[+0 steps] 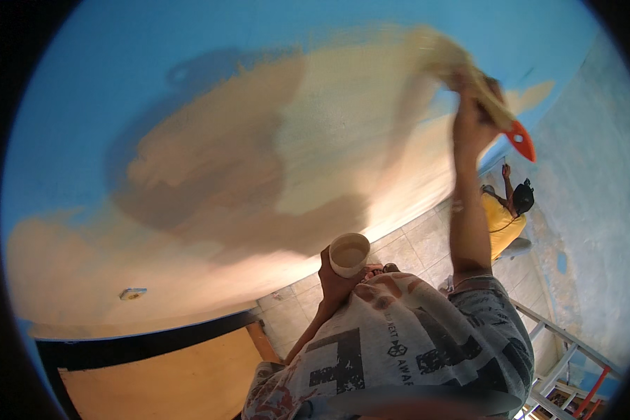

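Note:
My right hand is raised high against the wall, closed around the wooden handle of a paintbrush whose tail end is orange-red with a hole in it. Motion smears the bristle end, which lies at the upper edge of a cream-beige painted patch on the blue wall. Low in front of my body, my left hand grips a white cup with pale paint inside. My shadow falls across the patch, left of the brush.
A co-worker in a yellow top is low by the adjoining grey-blue wall, one arm raised to it. A metal ladder stands at lower right. At lower left are a wall outlet box and a dark-framed tan panel. The floor is tiled.

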`<state>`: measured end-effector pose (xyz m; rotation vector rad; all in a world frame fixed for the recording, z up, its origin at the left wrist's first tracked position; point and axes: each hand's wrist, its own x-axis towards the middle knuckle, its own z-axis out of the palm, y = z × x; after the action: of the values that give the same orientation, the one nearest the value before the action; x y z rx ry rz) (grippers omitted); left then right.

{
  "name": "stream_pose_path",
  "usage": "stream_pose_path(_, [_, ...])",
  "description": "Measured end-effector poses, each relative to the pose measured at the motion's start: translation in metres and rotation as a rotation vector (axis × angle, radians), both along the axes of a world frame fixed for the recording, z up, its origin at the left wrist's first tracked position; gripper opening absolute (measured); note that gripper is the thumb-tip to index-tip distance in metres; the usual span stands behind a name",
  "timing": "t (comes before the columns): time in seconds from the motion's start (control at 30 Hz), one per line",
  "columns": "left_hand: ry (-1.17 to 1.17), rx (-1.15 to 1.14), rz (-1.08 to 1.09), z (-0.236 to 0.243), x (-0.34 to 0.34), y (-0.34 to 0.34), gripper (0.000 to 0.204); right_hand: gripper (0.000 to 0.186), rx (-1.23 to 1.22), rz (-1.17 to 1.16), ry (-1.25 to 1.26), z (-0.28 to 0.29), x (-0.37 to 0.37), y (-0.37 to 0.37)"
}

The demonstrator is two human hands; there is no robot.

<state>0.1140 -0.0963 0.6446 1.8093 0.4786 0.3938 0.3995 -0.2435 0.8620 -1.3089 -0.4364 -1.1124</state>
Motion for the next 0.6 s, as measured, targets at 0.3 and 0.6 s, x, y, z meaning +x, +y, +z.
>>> stream_pose_path(0.3, [-0.017, 0.038, -0.038, -0.005, 0.02, -0.011, 0.08, 0.015, -0.339, -0.586, -0.052, -0.049, 0.078, -0.13])
stream_pose_path(0.6, [0.074, 0.072, -0.13, -0.002, 0.037, -0.015, 0.083, 0.014, -0.165, 0.344, -0.087, -0.013, -0.041, 0.002])
